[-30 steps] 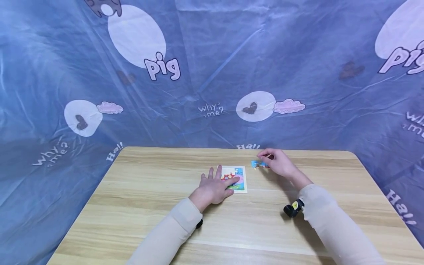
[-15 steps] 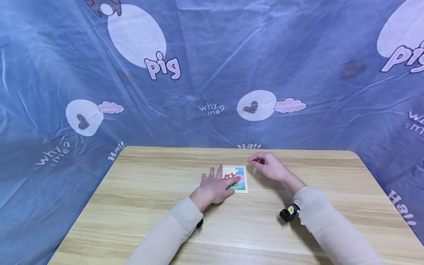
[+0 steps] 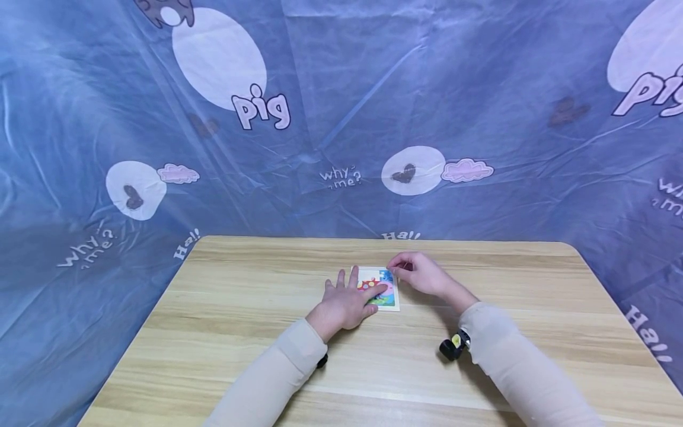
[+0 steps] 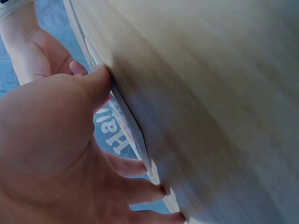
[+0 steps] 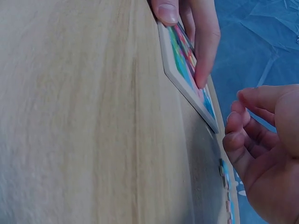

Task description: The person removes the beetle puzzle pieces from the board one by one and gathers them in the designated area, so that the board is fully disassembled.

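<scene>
At the center of the head view, a cartoon jigsaw puzzle board [image 3: 396, 301] with a pale rim lies flat on a wood-grain table [image 3: 203, 332], a person's left hand [image 3: 344, 305] spread across it. The left fingers stand apart and fairly straight, the index laid over the pink pig's picture and the thumb at the near rim. Just beyond the board's upper right corner, the right hand [image 3: 421, 276] reaches in with fingers curled and fingertips gathered close to the thumb; whether they pinch a piece cannot be told from these angles. Toward the lower right of the right wrist view, loose puzzle pieces [image 5: 225, 173] lie on the tabletop, apart from the board. A pale patch near the top of the picture area looks unfilled.

The board appears thin, light and stiff, likely to slide on the smooth wood unless pressed down, and best held flat at its rim. The pieces look slim and rigid, easy to pinch by opposite edges, though their small tabs could bend or fray under force. A blue printed cloth [image 3: 331, 65] fills the upper frame; pale sleeves [image 3: 525, 362] enter from the bottom.
</scene>
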Action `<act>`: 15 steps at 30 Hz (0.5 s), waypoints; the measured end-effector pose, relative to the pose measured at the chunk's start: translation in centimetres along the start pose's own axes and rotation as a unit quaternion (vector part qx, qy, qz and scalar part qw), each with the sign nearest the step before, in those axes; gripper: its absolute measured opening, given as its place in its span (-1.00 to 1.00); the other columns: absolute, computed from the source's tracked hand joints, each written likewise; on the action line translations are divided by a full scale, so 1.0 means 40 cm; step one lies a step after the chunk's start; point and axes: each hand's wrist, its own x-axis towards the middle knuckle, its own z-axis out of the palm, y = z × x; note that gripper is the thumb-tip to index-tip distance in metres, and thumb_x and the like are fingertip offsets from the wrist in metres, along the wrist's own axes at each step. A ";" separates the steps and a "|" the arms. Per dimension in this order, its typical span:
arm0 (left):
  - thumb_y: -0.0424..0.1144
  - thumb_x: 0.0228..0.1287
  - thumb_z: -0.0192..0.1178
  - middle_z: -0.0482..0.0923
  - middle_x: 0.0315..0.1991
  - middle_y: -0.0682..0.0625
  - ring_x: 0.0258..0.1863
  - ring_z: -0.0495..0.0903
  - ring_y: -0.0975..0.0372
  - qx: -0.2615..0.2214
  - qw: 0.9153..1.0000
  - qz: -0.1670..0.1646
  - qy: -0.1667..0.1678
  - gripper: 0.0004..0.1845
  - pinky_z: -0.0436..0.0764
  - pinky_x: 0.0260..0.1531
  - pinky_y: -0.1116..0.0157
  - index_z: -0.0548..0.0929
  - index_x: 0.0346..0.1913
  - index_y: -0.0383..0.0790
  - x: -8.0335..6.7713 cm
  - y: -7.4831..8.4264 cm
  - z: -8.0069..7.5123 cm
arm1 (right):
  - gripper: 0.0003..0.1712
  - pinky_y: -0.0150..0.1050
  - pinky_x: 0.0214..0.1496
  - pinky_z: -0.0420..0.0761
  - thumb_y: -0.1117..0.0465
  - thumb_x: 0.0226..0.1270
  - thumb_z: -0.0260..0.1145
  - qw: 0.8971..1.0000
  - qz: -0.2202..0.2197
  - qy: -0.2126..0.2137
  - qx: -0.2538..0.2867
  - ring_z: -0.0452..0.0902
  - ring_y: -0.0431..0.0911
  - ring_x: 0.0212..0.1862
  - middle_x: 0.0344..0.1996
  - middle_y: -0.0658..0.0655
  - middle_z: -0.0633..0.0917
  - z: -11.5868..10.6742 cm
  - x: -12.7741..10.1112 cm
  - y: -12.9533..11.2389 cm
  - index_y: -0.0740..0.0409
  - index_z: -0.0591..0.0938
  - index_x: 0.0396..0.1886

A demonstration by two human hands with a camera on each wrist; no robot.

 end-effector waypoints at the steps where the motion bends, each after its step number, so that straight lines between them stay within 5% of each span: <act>1: 0.30 0.39 -0.24 -0.21 0.53 -0.21 0.45 -0.06 -0.22 -0.001 1.000 0.001 0.001 -0.46 0.14 0.23 -0.29 -0.07 0.38 0.68 0.000 0.000 0.000 | -0.81 -0.25 -0.34 0.57 0.21 0.34 0.24 1.000 0.001 -0.001 0.000 0.55 -0.07 -0.34 -0.31 0.08 0.68 0.003 0.001 -0.001 0.14 0.67 -0.11; 15: 0.28 0.40 -0.22 -0.21 0.52 -0.24 0.44 -0.06 -0.24 -0.006 1.000 0.008 -0.006 -0.48 0.14 0.22 -0.31 -0.04 0.36 0.71 0.006 -0.004 -0.010 | -0.84 -0.30 -0.30 0.56 0.24 0.36 0.23 1.000 -0.013 -0.012 -0.003 0.55 -0.14 -0.41 -0.39 0.06 0.68 0.030 0.019 -0.003 0.18 0.67 -0.17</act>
